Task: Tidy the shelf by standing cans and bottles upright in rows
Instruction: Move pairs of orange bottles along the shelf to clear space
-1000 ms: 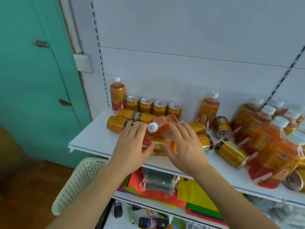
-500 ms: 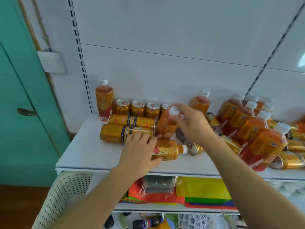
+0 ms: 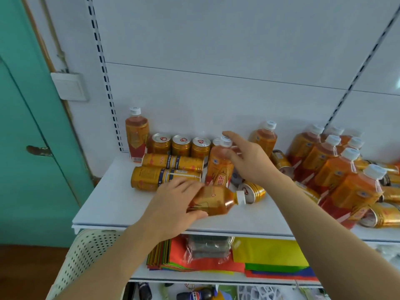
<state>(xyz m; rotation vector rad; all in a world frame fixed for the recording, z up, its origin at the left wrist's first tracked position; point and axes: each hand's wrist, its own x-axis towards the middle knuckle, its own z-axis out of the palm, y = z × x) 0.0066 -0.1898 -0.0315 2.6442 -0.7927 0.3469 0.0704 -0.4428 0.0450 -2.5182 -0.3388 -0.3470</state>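
on shelf (image 3: 112,204): left hand (image 3: 173,204) grips lying bottle (image 3: 214,201); right hand (image 3: 249,161) loose beside upright bottle (image 3: 219,167).

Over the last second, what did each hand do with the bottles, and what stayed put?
The right hand lifted a bottle off the pile, stood it upright beside the can row, and is now opening off it. The left hand kept gripping the lying bottle. The two lying cans stayed where they were.
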